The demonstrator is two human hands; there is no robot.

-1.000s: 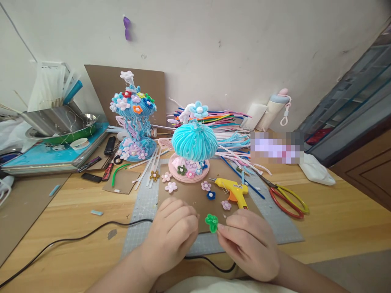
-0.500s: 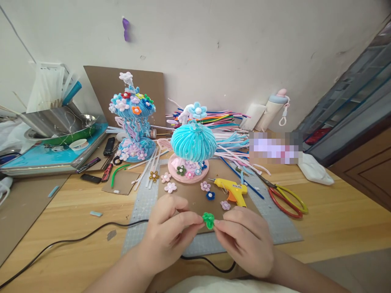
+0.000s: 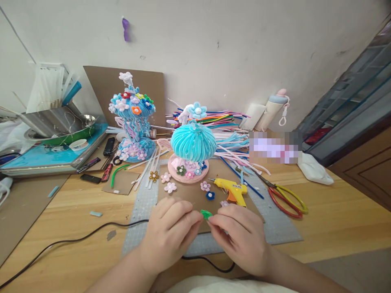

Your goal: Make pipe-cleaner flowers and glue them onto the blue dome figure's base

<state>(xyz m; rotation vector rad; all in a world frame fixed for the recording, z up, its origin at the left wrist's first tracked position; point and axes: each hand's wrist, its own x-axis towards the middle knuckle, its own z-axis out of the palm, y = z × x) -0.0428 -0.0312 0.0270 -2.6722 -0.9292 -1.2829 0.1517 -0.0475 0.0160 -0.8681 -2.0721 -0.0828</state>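
Between my hands is a small green pipe-cleaner flower (image 3: 206,214), partly covered by fingertips. My left hand (image 3: 174,228) pinches its left side, and my right hand (image 3: 241,232) grips it from the right with thumb and forefinger. Just beyond them lie loose pipe-cleaner flowers: a blue one (image 3: 210,195), a mauve one (image 3: 205,186) and a pale pink one (image 3: 170,187). A yellow glue gun (image 3: 230,189) rests on its side past my right hand. Behind stands a turquoise fuzzy jellyfish-like piece (image 3: 194,140) on a round pink base (image 3: 195,177) with flowers.
A finished-looking blue piece (image 3: 132,106) covered in flowers stands back left. Red-and-yellow-handled scissors (image 3: 287,199) lie at right. Bundles of pipe cleaners (image 3: 210,118) line the wall. A black cable (image 3: 91,234) crosses the table left. A steel bowl (image 3: 55,120) sits far left.
The green flower has been tilted, showing less of its petals, and raised slightly. Both hands have drawn closer around it, the right one moving left over part of a lilac flower.
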